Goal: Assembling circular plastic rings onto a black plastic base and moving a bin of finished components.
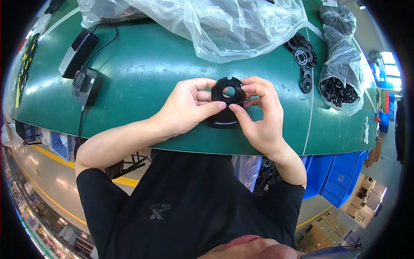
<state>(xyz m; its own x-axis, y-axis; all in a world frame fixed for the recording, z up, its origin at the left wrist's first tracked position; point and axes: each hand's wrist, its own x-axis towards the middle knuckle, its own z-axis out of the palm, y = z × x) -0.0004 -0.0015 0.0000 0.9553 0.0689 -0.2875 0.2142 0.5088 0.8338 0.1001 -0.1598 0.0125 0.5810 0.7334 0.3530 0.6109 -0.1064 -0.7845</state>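
Note:
Between both hands I hold a black ring-shaped plastic part [221, 84], tilted up, with a round hole in its middle and a notch in its upper rim. My left hand [189, 101] grips its left side, thumb on the lower face and fingers behind. My right hand [261, 101] pinches its right side, with the thumb at the lower edge and fingertips at the upper right. Just below it, a second black rounded piece [224, 123] shows a shiny curved edge near the table; whether the two touch I cannot tell.
Loose black rings [303, 57] lie on the green table [142, 77] to the right, beside a clear bag of black parts [340, 88]. A large clear plastic bag [233, 30] spreads across the far side. Two corded box-like devices [86, 84] stand left. Blue crates [340, 177] sit below the right edge.

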